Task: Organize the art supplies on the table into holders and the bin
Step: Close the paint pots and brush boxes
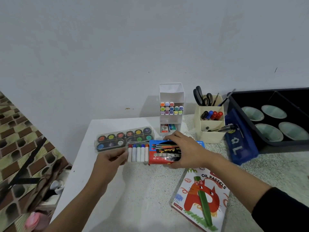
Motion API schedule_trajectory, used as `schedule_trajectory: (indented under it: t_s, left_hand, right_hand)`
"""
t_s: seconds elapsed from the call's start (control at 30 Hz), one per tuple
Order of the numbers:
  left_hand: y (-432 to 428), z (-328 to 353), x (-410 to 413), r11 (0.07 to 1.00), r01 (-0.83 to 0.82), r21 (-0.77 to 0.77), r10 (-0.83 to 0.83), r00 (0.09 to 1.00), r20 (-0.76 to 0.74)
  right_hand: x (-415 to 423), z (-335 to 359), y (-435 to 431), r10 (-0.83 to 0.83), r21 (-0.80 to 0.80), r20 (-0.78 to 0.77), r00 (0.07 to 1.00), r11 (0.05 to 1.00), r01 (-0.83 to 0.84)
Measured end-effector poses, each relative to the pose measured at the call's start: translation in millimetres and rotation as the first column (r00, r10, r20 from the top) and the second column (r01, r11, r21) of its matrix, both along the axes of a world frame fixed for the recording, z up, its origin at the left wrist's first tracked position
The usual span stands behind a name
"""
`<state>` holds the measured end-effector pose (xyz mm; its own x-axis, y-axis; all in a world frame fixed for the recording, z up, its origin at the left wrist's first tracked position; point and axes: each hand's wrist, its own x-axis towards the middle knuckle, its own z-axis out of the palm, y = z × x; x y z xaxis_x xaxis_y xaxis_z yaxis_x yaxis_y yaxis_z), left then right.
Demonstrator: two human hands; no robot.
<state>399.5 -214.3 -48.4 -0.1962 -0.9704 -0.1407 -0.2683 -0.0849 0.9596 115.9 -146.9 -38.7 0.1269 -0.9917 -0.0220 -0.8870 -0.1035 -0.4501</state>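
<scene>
Toward the back edge of the tabletop (133,190), the left hand (110,158) pinches the end of a clear tray of paint tubes (138,153), while the right hand (182,150) grips the red paint box (164,152) it butts against. If the tray tips, its tubes could spill and roll off the tabletop's left edge.

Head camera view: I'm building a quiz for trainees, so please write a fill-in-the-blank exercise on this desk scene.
The right hand grips the red and blue paint box; the left hand holds a tray showing ____ white tubes.
The black bin holds ____ pale bowls.
The cat-covered box reads oil ____.
Black-handled ____ stand in the cream holder.
Missing: five; four; pastels; scissors.
</scene>
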Motion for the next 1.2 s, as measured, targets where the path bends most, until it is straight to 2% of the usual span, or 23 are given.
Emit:
schedule_trajectory:
  t_s: [0.2,0.37,0.6,0.83,0.97,1.1,1.2]
  left_hand:
    - [-4.5,1.4,-9.0,0.996,-0.032,0.081,0.037,0.997,-0.070]
    - [0.3,5.9,-21.0,0.990,0.009,0.138,0.005,0.995,-0.104]
    - [10.0,12.4,-39.6,0.997,0.037,0.072,-0.027,0.990,-0.140]
    - [22.6,20.0,-52.7,0.994,0.093,0.056,-0.091,0.995,-0.051]
    - [22.0,16.0,-52.9,0.995,0.082,0.048,-0.079,0.995,-0.052]
    - [11.6,6.1,-43.0,0.973,0.025,0.228,0.001,0.993,-0.116]
    - [8.0,10.1,-36.3,0.886,0.074,0.457,0.021,0.980,-0.198]
  right_hand:
    - [4.3,6.3,-0.3,-0.006,-0.004,-0.045,0.999,1.000,0.006]
    - [8.3,10.4,-1.5,-0.017,0.004,-0.036,0.999,1.000,0.017]
    - [15.6,18.8,-4.4,-0.006,-0.002,0.005,1.000,1.000,0.006]
    - [18.6,19.1,-5.4,0.006,-0.035,-0.002,1.000,0.999,-0.006]
    - [19.2,15.3,-5.1,-0.004,-0.039,0.019,1.000,0.999,0.004]
    - [17.3,11.7,-1.8,-0.023,-0.054,0.082,0.996,0.998,0.027]
    - [17.3,10.0,1.0,-0.008,-0.042,0.147,0.989,0.999,0.015]
